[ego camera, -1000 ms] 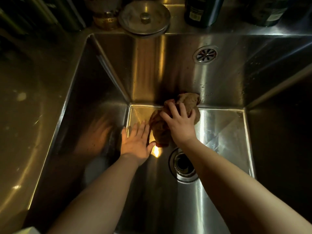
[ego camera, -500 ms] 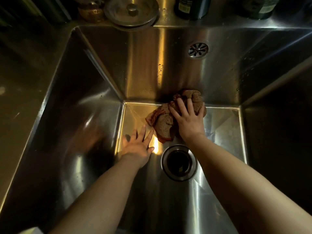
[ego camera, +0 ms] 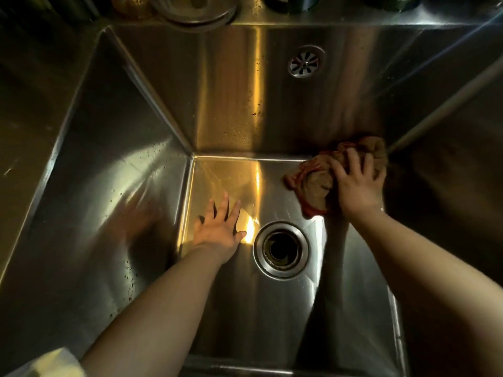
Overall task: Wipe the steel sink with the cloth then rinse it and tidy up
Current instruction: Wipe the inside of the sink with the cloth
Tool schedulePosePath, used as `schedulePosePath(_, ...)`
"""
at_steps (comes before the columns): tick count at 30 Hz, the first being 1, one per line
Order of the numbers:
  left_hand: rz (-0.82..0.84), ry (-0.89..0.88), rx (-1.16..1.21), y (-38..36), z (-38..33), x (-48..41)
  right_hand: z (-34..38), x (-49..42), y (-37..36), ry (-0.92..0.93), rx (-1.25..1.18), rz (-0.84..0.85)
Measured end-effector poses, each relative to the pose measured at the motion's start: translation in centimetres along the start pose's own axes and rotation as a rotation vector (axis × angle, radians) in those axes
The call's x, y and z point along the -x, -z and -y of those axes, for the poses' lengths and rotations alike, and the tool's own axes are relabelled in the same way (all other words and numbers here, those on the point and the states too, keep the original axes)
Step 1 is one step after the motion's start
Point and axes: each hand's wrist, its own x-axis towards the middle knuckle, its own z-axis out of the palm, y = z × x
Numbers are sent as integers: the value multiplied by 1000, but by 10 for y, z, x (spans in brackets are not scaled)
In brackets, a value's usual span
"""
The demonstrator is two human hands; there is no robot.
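Steel sink (ego camera: 130, 186) is seen from above; nothing lies in it except a crumpled brown-red cloth (ego camera: 313, 186), pressed into the far right corner by the right hand (ego camera: 356, 183) with fingers spread, probably for scrubbing. The left hand (ego camera: 217, 229), flat and empty, is braced beside the drain (ego camera: 281, 250).

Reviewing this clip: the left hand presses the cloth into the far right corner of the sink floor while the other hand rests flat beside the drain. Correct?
No. The head view shows the right hand on the cloth; the left hand lies flat beside the drain.
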Motion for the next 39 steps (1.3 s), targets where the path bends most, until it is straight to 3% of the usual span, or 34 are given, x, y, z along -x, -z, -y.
schedulePosePath(3, -2, 15, 14, -2, -2, 0, -9, -1, 3, -113, -131, 29)
schedulePosePath(6, -11, 20, 24, -3, -3, -1, 3, -2, 7, -109, -206, 14)
schedulePosePath(11, -9, 23, 24, -3, -2, -1, 53, 1, 19, 89, -256, -134)
schedulePosePath(16, -9, 22, 31, -4, -2, -3, 82, -9, 25, 289, -185, -126)
schedulePosePath(21, -16, 31, 14, -5, -2, -3, 48, -13, 15, 262, -43, -82)
schedulePosePath(30, 6, 66, 48, -7, -15, 4, 1, 10, 20, -9, -52, 101)
schedulePosePath(39, 69, 20, 49, -14, -35, 31, -27, 56, 19, 34, 186, 171)
